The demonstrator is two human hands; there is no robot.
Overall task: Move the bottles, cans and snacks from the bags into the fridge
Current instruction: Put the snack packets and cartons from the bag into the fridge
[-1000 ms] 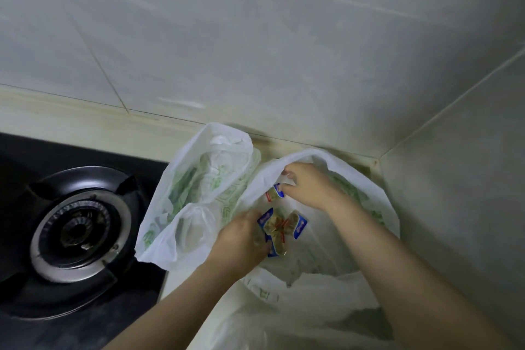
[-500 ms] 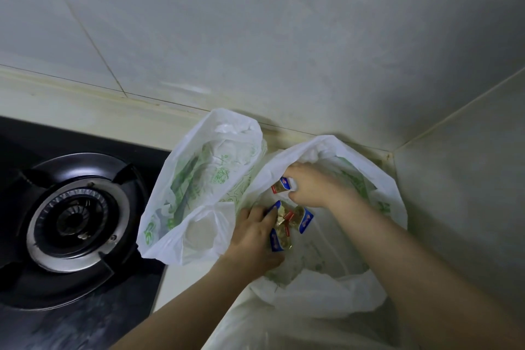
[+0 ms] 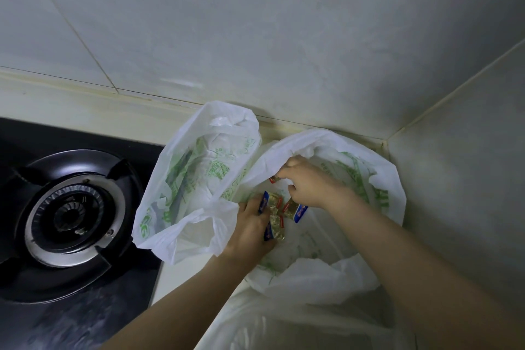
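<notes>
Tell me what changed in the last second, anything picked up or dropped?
Little. The left hand slid its fingers further over the snack packets it grips; the right hand still pinches a separate packet. Nothing let go. Both hands stay inside the right bag; left bag and stove burner unmoved.

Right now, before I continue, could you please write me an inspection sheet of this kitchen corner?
Surface: pale countertop, carrying both bags.
Job's things: small gold snack packets with blue and red ends inside the right white green-printed plastic bag; left white green-printed plastic bag beside it, contents unclear.
Clutter: nothing seen.
Grippers: left hand and right hand each grip packets.
Cables: nothing seen.
Surroundings: black gas burner at left; pale tiled wall.
</notes>
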